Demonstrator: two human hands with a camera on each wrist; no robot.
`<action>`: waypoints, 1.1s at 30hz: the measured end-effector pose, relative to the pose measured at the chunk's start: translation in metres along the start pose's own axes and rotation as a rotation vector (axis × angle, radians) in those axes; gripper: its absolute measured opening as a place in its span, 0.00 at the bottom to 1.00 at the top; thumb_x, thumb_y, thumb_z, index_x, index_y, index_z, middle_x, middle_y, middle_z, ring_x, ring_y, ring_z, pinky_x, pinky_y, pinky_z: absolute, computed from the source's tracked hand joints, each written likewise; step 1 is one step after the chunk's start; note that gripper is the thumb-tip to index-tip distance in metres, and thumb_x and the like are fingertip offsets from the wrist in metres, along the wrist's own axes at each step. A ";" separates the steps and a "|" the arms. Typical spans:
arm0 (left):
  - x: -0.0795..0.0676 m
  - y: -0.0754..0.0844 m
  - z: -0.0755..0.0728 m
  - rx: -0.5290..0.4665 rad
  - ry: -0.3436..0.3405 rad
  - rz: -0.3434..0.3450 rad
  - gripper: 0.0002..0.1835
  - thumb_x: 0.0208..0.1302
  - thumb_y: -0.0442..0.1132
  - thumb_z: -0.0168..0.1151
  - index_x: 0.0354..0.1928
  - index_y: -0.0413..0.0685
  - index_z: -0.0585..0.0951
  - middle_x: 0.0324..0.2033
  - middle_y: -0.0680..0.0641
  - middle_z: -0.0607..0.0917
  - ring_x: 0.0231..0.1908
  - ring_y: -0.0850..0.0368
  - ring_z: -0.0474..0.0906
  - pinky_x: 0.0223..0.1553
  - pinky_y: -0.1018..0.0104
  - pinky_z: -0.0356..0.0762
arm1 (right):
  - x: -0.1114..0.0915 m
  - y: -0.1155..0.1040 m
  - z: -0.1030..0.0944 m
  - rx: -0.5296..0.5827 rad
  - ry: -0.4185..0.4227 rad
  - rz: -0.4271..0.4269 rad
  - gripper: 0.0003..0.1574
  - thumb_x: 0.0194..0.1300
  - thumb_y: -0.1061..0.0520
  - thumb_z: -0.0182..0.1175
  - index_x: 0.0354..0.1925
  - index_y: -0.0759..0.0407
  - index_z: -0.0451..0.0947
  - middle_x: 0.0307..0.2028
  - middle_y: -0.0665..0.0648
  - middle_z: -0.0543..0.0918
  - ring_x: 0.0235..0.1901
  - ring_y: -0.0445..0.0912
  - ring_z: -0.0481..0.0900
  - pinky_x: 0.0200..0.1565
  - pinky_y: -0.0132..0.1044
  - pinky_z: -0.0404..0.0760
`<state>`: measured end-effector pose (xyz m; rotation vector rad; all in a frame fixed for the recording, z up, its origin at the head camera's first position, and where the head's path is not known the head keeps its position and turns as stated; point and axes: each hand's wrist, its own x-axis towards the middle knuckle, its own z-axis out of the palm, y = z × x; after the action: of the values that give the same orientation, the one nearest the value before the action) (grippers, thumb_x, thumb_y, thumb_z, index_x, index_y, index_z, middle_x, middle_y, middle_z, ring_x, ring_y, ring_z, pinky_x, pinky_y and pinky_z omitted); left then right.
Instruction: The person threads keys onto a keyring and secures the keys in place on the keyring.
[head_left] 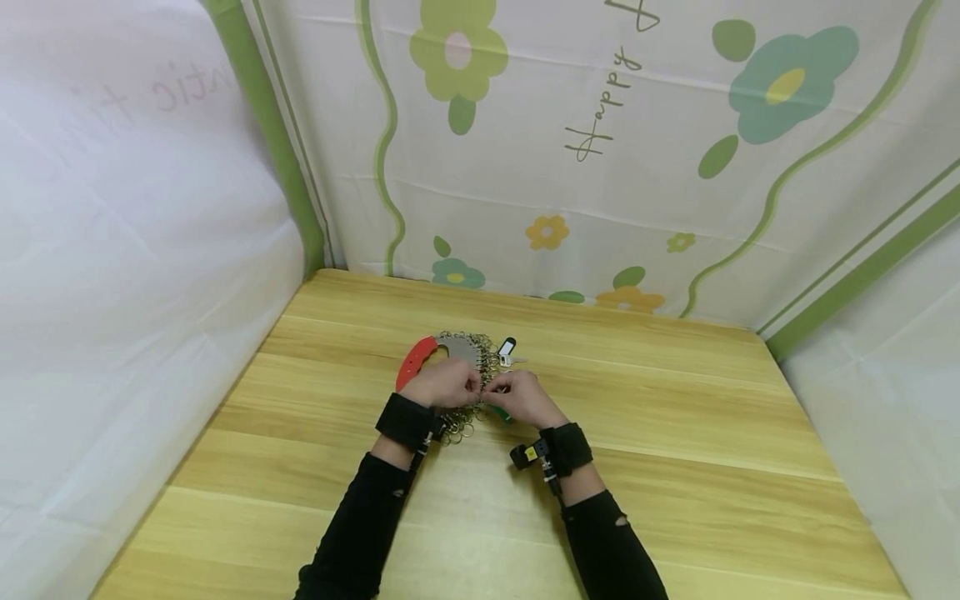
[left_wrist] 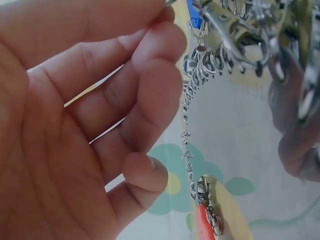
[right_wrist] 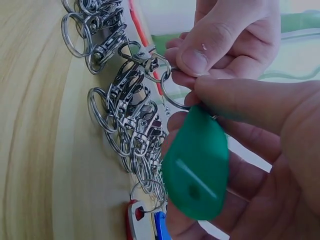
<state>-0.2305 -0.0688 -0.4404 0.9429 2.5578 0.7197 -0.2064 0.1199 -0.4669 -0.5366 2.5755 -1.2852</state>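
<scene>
A flat metal holder [head_left: 458,347] with a red grip [head_left: 412,363] lies on the table, its curved edge lined with several swivel clasps [right_wrist: 142,122] and rings. Over it, my left hand [head_left: 448,383] pinches a ring at one clasp [right_wrist: 146,56] between thumb and forefinger. My right hand [head_left: 528,400] faces it from the right, thumb and forefinger pinching the split ring [right_wrist: 172,95] of a green teardrop-shaped key tag [right_wrist: 196,165]. That split ring meets the clasp's ring between the two hands. The green tag hangs below the right fingertips.
A black-framed white key tag [head_left: 507,347] with a key lies right of the holder. Red [right_wrist: 132,220] and blue [right_wrist: 161,226] tags hang from the row of clasps. White printed cloth [head_left: 540,183] walls the wooden table [head_left: 675,467] at the back and both sides.
</scene>
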 end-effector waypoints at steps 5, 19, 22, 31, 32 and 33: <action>0.001 -0.001 0.000 -0.029 -0.002 -0.007 0.13 0.62 0.34 0.57 0.19 0.50 0.77 0.15 0.55 0.69 0.15 0.62 0.63 0.22 0.70 0.63 | 0.001 0.000 0.000 -0.001 -0.002 -0.020 0.05 0.64 0.56 0.62 0.33 0.51 0.85 0.33 0.47 0.82 0.31 0.42 0.79 0.33 0.37 0.77; -0.001 -0.002 -0.001 -0.034 -0.004 0.014 0.08 0.58 0.31 0.59 0.24 0.47 0.82 0.19 0.54 0.76 0.17 0.62 0.66 0.23 0.69 0.65 | 0.000 0.002 -0.001 0.008 -0.018 -0.021 0.06 0.64 0.57 0.61 0.34 0.55 0.85 0.34 0.48 0.82 0.31 0.42 0.78 0.34 0.37 0.77; -0.001 0.000 -0.001 -0.015 -0.003 0.006 0.09 0.58 0.31 0.59 0.22 0.49 0.81 0.19 0.55 0.75 0.17 0.62 0.66 0.24 0.69 0.65 | 0.000 0.002 -0.001 0.006 -0.027 -0.031 0.06 0.65 0.57 0.61 0.35 0.54 0.85 0.34 0.48 0.82 0.29 0.43 0.78 0.32 0.37 0.76; -0.002 0.003 -0.002 -0.009 0.007 0.008 0.11 0.63 0.36 0.58 0.22 0.49 0.80 0.17 0.55 0.73 0.15 0.62 0.64 0.23 0.70 0.64 | 0.000 0.003 -0.002 0.024 -0.042 -0.037 0.05 0.64 0.56 0.62 0.34 0.52 0.85 0.35 0.49 0.82 0.30 0.43 0.78 0.32 0.36 0.77; -0.002 0.004 -0.002 -0.019 0.006 0.008 0.11 0.64 0.37 0.58 0.23 0.48 0.81 0.17 0.55 0.73 0.15 0.62 0.65 0.22 0.70 0.64 | 0.000 0.003 -0.002 0.030 -0.043 -0.034 0.05 0.64 0.56 0.62 0.34 0.52 0.85 0.36 0.49 0.82 0.31 0.43 0.78 0.32 0.37 0.77; -0.002 0.004 -0.002 -0.028 0.003 0.007 0.11 0.65 0.37 0.57 0.24 0.47 0.81 0.17 0.55 0.73 0.15 0.62 0.65 0.22 0.70 0.64 | 0.000 0.003 -0.002 0.036 -0.046 -0.036 0.05 0.64 0.56 0.62 0.35 0.52 0.85 0.35 0.49 0.82 0.32 0.43 0.78 0.33 0.37 0.77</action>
<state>-0.2278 -0.0684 -0.4365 0.9427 2.5414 0.7567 -0.2079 0.1236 -0.4681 -0.6013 2.5116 -1.3130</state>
